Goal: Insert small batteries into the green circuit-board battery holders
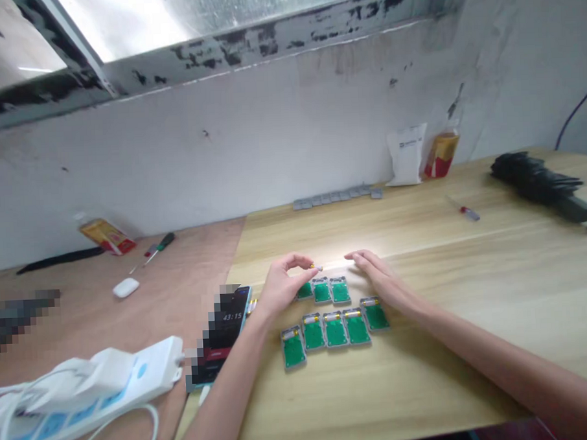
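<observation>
Between thumb and fingertips, my left hand (286, 282) pinches a small battery (317, 267) above the back row of green circuit boards in grey cases. In that row, a middle board (321, 291) and a right board (340, 290) show no battery; the left board (304, 290) is partly covered by my hand. Several boards in the front row, among them a centre board (335, 332), each carry a battery along the top edge. My right hand (376, 275) is held over the table to the right of the boards, fingers stretched out, holding nothing.
More batteries (252, 306) lie by my left wrist, beside a phone (225, 333). A white power strip (135, 382) with plugs is at lower left. Grey covers (336, 197) line the wall. A screwdriver (468, 213) and black plastic bag (535, 177) lie to the right.
</observation>
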